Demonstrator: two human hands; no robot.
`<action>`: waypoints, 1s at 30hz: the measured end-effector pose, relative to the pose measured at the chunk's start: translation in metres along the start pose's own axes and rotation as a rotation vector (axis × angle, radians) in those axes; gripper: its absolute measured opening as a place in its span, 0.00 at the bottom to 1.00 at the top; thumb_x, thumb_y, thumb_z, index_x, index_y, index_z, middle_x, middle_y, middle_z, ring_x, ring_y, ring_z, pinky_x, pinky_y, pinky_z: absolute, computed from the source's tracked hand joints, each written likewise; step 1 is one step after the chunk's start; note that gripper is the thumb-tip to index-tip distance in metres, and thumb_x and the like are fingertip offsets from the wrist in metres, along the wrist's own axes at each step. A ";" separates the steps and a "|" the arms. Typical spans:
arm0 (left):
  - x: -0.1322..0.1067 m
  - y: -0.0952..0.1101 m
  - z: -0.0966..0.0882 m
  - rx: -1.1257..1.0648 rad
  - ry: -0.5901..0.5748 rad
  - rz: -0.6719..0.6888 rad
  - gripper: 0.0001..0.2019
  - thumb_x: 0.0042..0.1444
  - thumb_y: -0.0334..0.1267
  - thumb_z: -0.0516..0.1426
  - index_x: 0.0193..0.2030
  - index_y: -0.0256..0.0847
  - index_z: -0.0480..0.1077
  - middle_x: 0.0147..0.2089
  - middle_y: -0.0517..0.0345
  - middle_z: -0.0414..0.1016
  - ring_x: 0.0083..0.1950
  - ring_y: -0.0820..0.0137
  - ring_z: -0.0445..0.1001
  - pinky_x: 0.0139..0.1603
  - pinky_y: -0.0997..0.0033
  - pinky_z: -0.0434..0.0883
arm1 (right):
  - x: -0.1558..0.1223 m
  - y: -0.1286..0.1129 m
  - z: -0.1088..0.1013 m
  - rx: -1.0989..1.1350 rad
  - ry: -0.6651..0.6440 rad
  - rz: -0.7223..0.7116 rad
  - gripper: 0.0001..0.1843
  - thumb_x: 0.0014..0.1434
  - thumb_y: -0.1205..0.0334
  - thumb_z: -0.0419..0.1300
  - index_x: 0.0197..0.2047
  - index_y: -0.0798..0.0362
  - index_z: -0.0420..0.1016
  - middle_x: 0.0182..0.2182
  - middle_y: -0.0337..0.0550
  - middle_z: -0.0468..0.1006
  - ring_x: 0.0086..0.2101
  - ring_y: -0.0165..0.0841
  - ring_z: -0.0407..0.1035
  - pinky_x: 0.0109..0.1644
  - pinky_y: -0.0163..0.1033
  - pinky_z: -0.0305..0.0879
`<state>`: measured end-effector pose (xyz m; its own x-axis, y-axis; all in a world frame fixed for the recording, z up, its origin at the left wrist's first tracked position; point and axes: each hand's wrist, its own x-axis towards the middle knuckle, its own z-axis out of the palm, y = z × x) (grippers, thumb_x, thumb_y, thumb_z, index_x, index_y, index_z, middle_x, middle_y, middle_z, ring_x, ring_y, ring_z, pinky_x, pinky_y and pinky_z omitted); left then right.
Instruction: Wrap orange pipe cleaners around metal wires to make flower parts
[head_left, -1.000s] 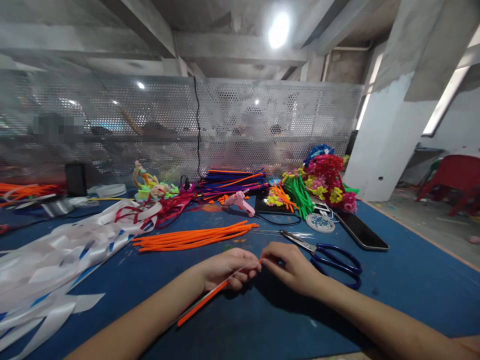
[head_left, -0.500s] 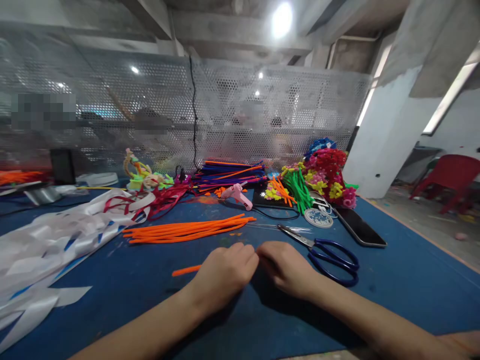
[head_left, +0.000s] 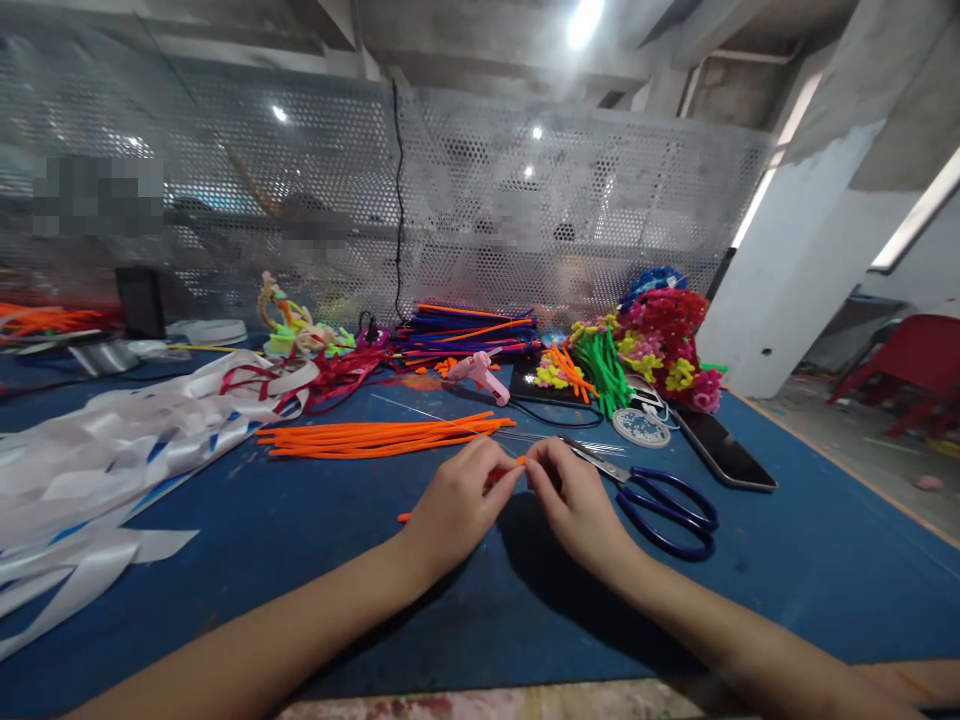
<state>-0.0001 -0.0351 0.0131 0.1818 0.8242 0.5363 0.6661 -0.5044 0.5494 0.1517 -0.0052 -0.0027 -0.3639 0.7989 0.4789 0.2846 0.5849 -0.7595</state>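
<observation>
My left hand (head_left: 457, 505) is closed around an orange pipe cleaner (head_left: 405, 518), whose tail end sticks out on the hand's left. Its other end shows as a small orange bit between the fingertips of both hands. My right hand (head_left: 574, 500) pinches that bit with thumb and forefinger, touching or nearly touching the left fingertips. A thin straight wire (head_left: 409, 407) runs from the fingertips up to the left. Just beyond the hands lies a bundle of orange pipe cleaners (head_left: 360, 438). Blue-handled scissors (head_left: 632, 478) rest right of my right hand, with loose thin wires (head_left: 604, 446) behind them.
White ribbon (head_left: 112, 460) spreads over the table's left side. A pink glue gun (head_left: 480, 375) stands in the middle, before a pile of purple and orange pipe cleaners (head_left: 465, 332). Green pipe cleaners (head_left: 602, 370), fuzzy flowers (head_left: 664, 325) and a phone (head_left: 726, 450) lie right.
Both hands have turned so the pinching fingertips and an orange end show between them. A thin wire now slants up-left from them. Less of the pipe cleaner's tail shows; the view has shifted slightly.
</observation>
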 end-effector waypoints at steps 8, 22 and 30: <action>0.008 0.001 0.000 -0.733 -0.125 -0.480 0.12 0.49 0.45 0.59 0.32 0.38 0.68 0.20 0.68 0.57 0.16 0.81 0.50 0.17 0.80 0.51 | 0.004 -0.006 -0.009 0.288 -0.051 0.053 0.13 0.57 0.53 0.54 0.29 0.55 0.67 0.22 0.36 0.66 0.24 0.26 0.59 0.27 0.31 0.56; 0.004 -0.027 -0.029 0.251 -0.280 0.467 0.12 0.59 0.38 0.50 0.33 0.44 0.74 0.36 0.52 0.76 0.40 0.67 0.69 0.45 0.66 0.65 | 0.009 0.005 -0.025 0.032 -0.493 -0.127 0.11 0.61 0.58 0.52 0.33 0.56 0.69 0.24 0.35 0.67 0.25 0.25 0.59 0.28 0.30 0.54; 0.007 -0.012 -0.020 -0.096 -0.166 -0.015 0.10 0.52 0.44 0.58 0.32 0.41 0.76 0.32 0.57 0.77 0.33 0.70 0.71 0.36 0.73 0.66 | 0.009 0.015 -0.019 -0.303 -0.171 -0.472 0.10 0.64 0.63 0.46 0.37 0.54 0.67 0.30 0.43 0.72 0.31 0.31 0.63 0.35 0.34 0.59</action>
<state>-0.0210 -0.0281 0.0230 0.2952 0.8588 0.4188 0.5989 -0.5078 0.6192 0.1697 0.0133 -0.0015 -0.6436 0.4229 0.6379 0.2888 0.9061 -0.3093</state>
